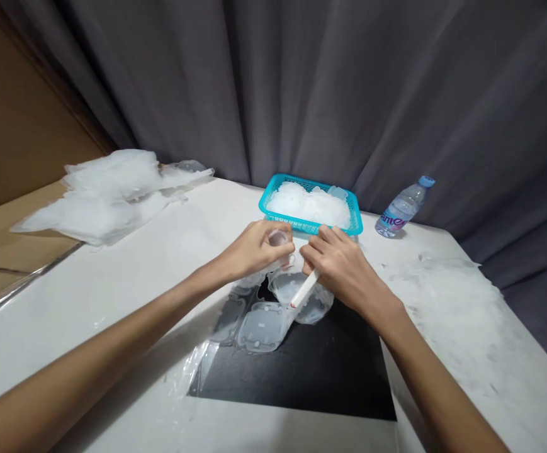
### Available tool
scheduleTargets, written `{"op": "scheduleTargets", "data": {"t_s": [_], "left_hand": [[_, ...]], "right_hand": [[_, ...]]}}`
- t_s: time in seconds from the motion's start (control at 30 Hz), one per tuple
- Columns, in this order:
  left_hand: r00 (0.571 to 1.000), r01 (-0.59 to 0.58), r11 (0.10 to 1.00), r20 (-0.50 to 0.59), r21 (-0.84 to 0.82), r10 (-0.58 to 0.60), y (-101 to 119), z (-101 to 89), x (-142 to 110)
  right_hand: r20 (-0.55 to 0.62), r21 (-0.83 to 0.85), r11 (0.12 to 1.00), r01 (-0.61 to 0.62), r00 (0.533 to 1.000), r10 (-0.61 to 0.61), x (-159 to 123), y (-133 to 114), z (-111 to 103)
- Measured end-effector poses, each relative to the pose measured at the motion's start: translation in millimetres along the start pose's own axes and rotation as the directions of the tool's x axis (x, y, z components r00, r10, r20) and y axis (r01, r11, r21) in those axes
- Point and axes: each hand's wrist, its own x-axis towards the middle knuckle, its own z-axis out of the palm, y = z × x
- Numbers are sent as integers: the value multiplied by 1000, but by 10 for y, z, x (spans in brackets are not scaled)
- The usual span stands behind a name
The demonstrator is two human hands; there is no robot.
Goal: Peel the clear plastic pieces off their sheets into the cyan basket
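Note:
My left hand (259,246) curls its fingers round a small translucent plastic piece (279,238), just in front of the turquoise basket. My right hand (342,261), close beside it, is wrapped round a slim white stick-like tool (305,289). The tool's reddish end points down toward me; its other end is hidden in my fist. Below both hands, several translucent, rounded-square plastic pieces (262,326) lie on a black mat (311,371), some overlapping.
Behind my hands stands the turquoise basket (264,200) with white translucent pieces piled inside. A water bottle (400,211) with a blue cap is right of it. Filled clear bags (107,195) lie at the back left. More translucent material (457,308) spreads along the right. A grey curtain (292,88) hangs behind.

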Motion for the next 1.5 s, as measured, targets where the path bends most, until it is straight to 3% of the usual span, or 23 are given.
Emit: {"op": "scheduleTargets", "data": {"t_s": [0.07, 0.13, 0.2, 0.33, 0.6, 0.8, 0.97, 1.17, 1.5], "left_hand": [[997, 68, 997, -16, -41, -69, -55, -87, 16], [995, 80, 993, 70, -82, -74, -52, -181, 13], [985, 35, 993, 171, -109, -15, 6, -235, -1], [981, -84, 996, 173, -18, 86, 106, -188, -4], [945, -213, 977, 259, 22, 201, 38, -162, 16], [942, -163, 985, 305, 47, 142, 32, -149, -6], [957, -174, 975, 256, 139, 134, 78, -76, -30], [967, -48, 999, 250, 11, 43, 77, 1, -9], [901, -3, 996, 431, -94, 44, 37, -167, 24]], "right_hand": [[-36, 18, 1000, 0, 999, 1, -39, 45, -38], [-50, 79, 996, -28, 998, 32, -69, 93, -81], [-25, 175, 982, -64, 997, 69, -79, 126, -107], [81, 309, 943, -124, 991, 104, -59, 121, -109], [123, 252, 963, -97, 990, 68, -60, 105, -67], [137, 169, 985, -32, 991, 9, -56, 100, -24], [213, 227, 974, 0, 976, -50, -85, 147, -133], [233, 281, 960, -7, 971, -61, -102, 207, -250], [269, 347, 931, -110, 963, 13, -152, 258, -251]]}}
